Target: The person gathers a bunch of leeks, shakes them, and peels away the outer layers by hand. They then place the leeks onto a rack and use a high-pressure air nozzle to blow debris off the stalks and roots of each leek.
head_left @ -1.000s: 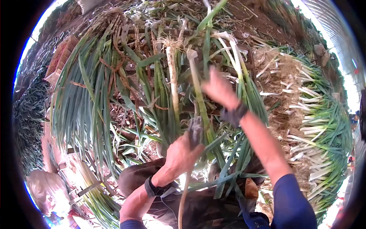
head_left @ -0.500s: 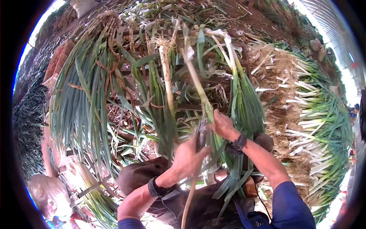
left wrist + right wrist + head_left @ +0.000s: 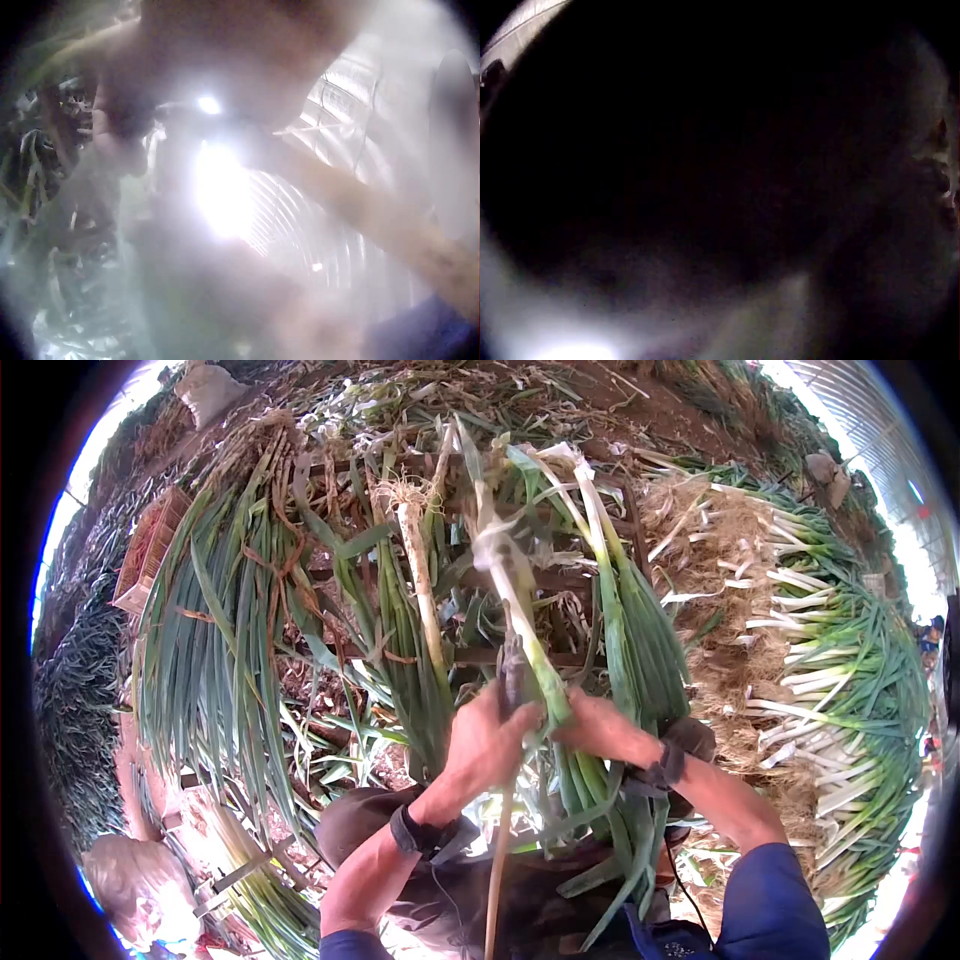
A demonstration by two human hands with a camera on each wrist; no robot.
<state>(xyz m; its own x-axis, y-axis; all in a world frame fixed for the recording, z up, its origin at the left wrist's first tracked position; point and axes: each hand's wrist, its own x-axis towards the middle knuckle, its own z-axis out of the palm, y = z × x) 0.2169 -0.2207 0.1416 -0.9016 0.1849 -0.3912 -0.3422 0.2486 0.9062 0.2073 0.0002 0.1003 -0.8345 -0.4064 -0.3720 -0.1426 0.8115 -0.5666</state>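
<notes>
The long white-and-green leek stalk [image 3: 522,618] slants away beyond both hands, its green part gripped by the right hand [image 3: 605,725]. Just beside it, the left hand [image 3: 482,745] is wrapped round a dark, slim tool [image 3: 512,670], a tan hose [image 3: 497,870] trailing below that hand. Over the last half-second the right hand has dropped lower, and pale, loose outer skin [image 3: 492,543] blurs farther down the shaft; peeling seems under way. Right of the right hand lie white-stemmed green leeks [image 3: 640,625]. No brand, label or writing is readable.
</notes>
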